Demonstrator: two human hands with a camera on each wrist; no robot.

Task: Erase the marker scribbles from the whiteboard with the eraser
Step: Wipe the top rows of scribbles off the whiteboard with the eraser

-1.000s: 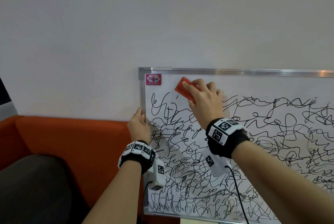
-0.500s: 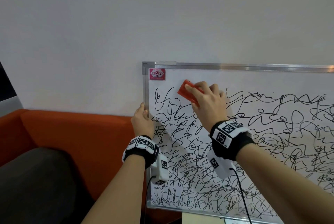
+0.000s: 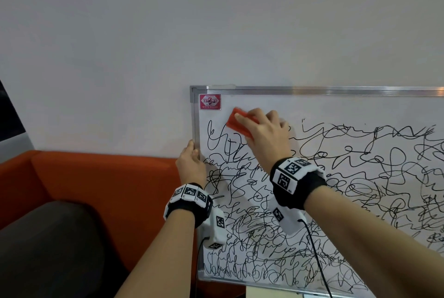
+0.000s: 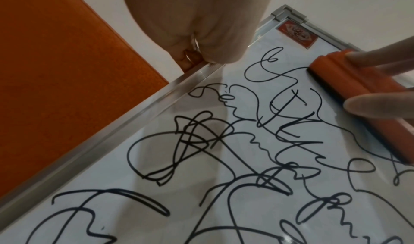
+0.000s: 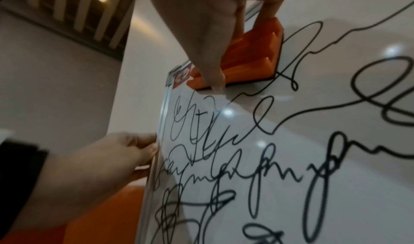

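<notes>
Shifted left toward the red corner sticker point(image 3: 210, 101), the ridged orange plastic eraser point(image 3: 240, 124), gripped by the right hand point(image 3: 266, 136), meets black scribbles point(image 3: 312, 201) on the glossy aluminium-framed whiteboard point(image 3: 360, 110); the left hand point(image 3: 191, 168) pinches its frame.

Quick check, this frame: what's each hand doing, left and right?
Left hand: grips the whiteboard's left frame edge.
Right hand: holds the orange eraser against the board.

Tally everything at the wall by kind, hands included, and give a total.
Whiteboard: 1
Eraser: 1
Red label sticker: 1
Orange sofa: 1
Hands: 2, left hand and right hand
Wrist bands: 2
Total: 8
</notes>
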